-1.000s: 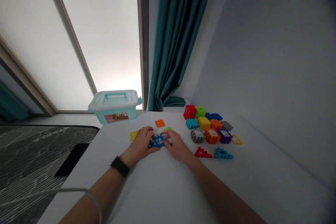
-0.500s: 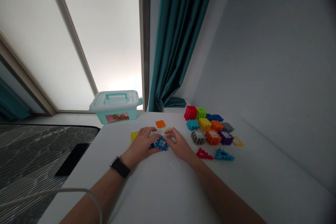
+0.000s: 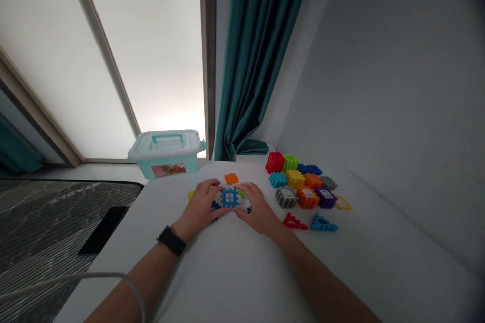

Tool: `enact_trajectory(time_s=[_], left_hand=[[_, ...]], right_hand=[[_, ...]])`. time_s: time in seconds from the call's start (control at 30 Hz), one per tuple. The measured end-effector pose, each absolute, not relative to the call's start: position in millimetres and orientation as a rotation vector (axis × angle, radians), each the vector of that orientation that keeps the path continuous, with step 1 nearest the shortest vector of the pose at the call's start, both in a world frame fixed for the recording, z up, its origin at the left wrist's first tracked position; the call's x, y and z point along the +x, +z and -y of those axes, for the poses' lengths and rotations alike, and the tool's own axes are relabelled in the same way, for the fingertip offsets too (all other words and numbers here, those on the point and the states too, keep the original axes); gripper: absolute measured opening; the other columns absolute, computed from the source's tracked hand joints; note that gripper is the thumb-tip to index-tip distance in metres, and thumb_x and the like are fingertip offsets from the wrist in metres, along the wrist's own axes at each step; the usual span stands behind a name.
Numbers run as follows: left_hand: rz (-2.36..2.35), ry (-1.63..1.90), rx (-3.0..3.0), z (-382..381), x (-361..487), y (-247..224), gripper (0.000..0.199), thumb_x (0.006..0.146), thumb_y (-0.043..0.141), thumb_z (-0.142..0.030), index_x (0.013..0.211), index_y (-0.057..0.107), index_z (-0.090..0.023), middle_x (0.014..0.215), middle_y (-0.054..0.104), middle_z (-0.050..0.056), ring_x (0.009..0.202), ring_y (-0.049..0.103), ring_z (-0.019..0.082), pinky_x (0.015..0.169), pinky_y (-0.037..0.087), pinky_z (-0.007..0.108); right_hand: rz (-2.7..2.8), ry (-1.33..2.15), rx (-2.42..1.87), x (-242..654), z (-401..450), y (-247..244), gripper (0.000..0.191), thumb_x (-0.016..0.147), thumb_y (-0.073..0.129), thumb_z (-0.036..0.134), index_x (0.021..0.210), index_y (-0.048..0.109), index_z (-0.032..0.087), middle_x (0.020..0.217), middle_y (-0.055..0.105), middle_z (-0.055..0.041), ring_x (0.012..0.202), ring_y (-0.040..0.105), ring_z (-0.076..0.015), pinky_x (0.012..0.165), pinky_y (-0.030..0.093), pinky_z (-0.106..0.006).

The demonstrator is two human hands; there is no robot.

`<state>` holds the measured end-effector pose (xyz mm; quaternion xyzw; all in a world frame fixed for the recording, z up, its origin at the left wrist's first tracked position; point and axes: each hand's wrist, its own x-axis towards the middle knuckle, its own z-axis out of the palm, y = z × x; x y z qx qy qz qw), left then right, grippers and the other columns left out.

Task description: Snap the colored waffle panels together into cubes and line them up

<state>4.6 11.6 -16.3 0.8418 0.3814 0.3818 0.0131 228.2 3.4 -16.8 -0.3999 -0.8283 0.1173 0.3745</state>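
Between my two hands is a blue window block [image 3: 229, 197], a notched square with a four-pane opening, facing me. My left hand [image 3: 202, 203] pinches its left side with thumb and fingers. My right hand [image 3: 255, 206] grips the right side the same way. Behind it lies an orange notched square [image 3: 231, 178], flat on the table. A light-green piece [image 3: 241, 194] shows partly by my right fingers. Dark blue pieces [image 3: 215, 206] are half hidden under my left hand, and a yellow piece [image 3: 190, 195] peeks out behind it.
Stacks of coloured notched blocks, such as the orange stack [image 3: 307, 198], stand on the right of the white table [image 3: 223, 267]. In front of them lie a red triangle [image 3: 294, 221] and a blue triangle [image 3: 324, 222]. A lidded teal box [image 3: 168, 154] stands back left. A white cable [image 3: 113, 275] crosses lower left.
The blue window block has been lifted and turned from a tilt to face me squarely. My right hand has closed on its right side; dark blue pieces now show beneath.
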Motion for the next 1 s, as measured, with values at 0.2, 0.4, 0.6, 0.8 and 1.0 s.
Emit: enact_trajectory(time_s=[0.2, 0.4, 0.6, 0.8, 1.0], left_hand=[[-1.210, 1.135, 2.656, -10.4, 3.8, -14.3, 0.047, 0.081, 0.076, -0.029, 0.123, 0.058, -0.022, 0.124, 0.057, 0.012, 0.113, 0.056, 0.029, 0.097, 0.049, 0.047], [-1.210, 1.118, 2.646, -11.5, 3.8, -15.4, 0.043, 0.083, 0.074, -0.034, 0.121, 0.058, -0.022, 0.124, 0.056, 0.013, 0.112, 0.056, 0.030, 0.097, 0.049, 0.048], [-1.192, 1.121, 2.644, -12.8, 4.0, -17.4, 0.043, 0.081, 0.076, -0.033, 0.118, 0.058, -0.020, 0.122, 0.057, 0.012, 0.112, 0.056, 0.029, 0.097, 0.048, 0.047], [-1.240, 1.134, 2.611, -13.1, 4.1, -19.5, 0.046, 0.081, 0.076, -0.034, 0.121, 0.058, -0.021, 0.123, 0.056, 0.013, 0.113, 0.055, 0.030, 0.096, 0.048, 0.047], [-1.245, 1.149, 2.596, -12.5, 4.0, -19.2, 0.043, 0.082, 0.074, -0.036, 0.121, 0.060, -0.023, 0.122, 0.056, 0.012, 0.112, 0.056, 0.029, 0.095, 0.049, 0.046]], right_hand=[[2.121, 0.254, -1.041, 229.3, -3.3, -15.8, 0.051, 0.083, 0.066, 0.023, 0.131, 0.048, 0.023, 0.127, 0.058, -0.0118, 0.119, 0.053, -0.0299, 0.103, 0.045, -0.051], [2.143, 0.203, -1.023, 229.1, -3.6, -18.5, 0.053, 0.085, 0.065, 0.022, 0.134, 0.047, 0.024, 0.130, 0.057, -0.0117, 0.121, 0.053, -0.0298, 0.104, 0.045, -0.052], [2.162, 0.218, -1.021, 229.5, -3.9, -19.3, 0.052, 0.087, 0.064, 0.024, 0.136, 0.045, 0.024, 0.132, 0.056, -0.0126, 0.123, 0.051, -0.0306, 0.105, 0.044, -0.053], [2.129, 0.239, -1.025, 228.0, -3.2, -18.4, 0.053, 0.085, 0.064, 0.020, 0.135, 0.045, 0.023, 0.129, 0.056, -0.0129, 0.121, 0.051, -0.0303, 0.104, 0.046, -0.053], [2.117, 0.227, -1.006, 227.4, -2.6, -17.2, 0.055, 0.084, 0.063, 0.020, 0.136, 0.045, 0.023, 0.130, 0.056, -0.0128, 0.123, 0.051, -0.0302, 0.105, 0.046, -0.053]])
